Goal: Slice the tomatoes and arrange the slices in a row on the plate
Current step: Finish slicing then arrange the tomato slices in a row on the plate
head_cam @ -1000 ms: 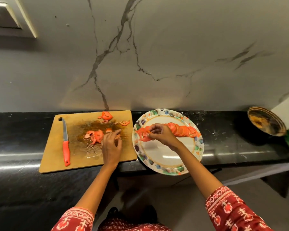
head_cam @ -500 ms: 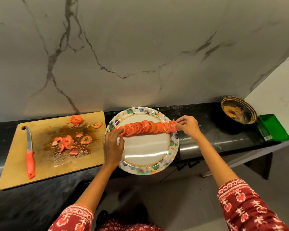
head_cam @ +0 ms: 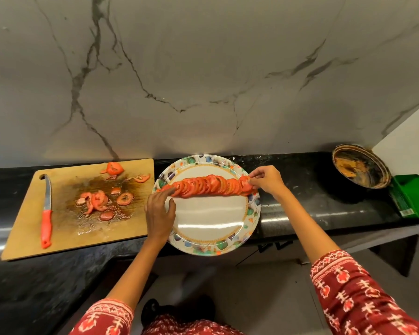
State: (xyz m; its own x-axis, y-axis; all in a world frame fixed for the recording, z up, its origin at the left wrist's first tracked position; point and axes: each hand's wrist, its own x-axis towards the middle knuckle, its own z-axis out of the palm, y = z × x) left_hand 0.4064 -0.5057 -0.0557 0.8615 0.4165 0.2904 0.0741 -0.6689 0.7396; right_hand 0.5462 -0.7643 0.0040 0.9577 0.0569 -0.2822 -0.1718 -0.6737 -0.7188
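Observation:
A row of overlapping red tomato slices [head_cam: 208,186] runs across the upper part of the patterned plate [head_cam: 211,223] on the black counter. My left hand [head_cam: 159,210] lies over the plate's left rim, its straight fingers touching the row's left end. My right hand [head_cam: 266,180] pinches the slice at the row's right end. Left of the plate lies the wooden cutting board [head_cam: 34,226], wet with juice, with several leftover tomato pieces [head_cam: 99,200] on it and a red-handled knife [head_cam: 46,213] along its left side.
A dirty round dish [head_cam: 361,165] sits at the back right of the counter, with a green tray [head_cam: 414,195] beside it at the corner. The marble wall rises right behind the board and plate. The plate overhangs the counter's front edge.
A second ago my left hand was on the cutting board and my right hand at the row's left end. Now each hand is at one end of the row on the plate.

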